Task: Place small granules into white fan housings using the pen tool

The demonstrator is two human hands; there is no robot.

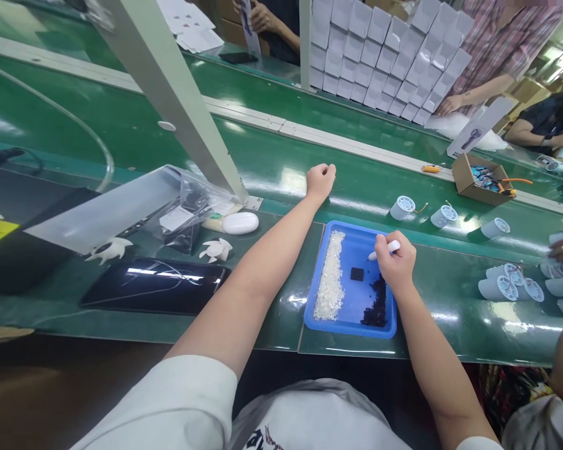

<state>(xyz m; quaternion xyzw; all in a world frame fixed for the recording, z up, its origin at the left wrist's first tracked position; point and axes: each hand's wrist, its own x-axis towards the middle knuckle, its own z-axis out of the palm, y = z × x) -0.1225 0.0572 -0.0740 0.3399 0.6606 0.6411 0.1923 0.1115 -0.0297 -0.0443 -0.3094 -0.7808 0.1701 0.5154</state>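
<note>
On the green surface (pixel 272 312), a dark tablet (pixel 154 286) lies at the left, with a white fan blade (pixel 216 249) just beyond it. The left hand (pixel 319 180) rests on the conveyor belt (pixel 263 156), fingers curled together in a loose fist. A blue tray (pixel 351 297) holds clear beads (pixel 331 275) and dark pieces (pixel 376 305). Over the tray, the right hand (pixel 395 264) is clamped on a white pen-like tool (pixel 385 250). Farther right, white cylindrical housings (pixel 402 207) stand on the belt.

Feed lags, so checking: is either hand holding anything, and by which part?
Right hand grips a white pen-like tool around its middle, over the blue tray. Left hand is fisted; nothing shows in it.
</note>
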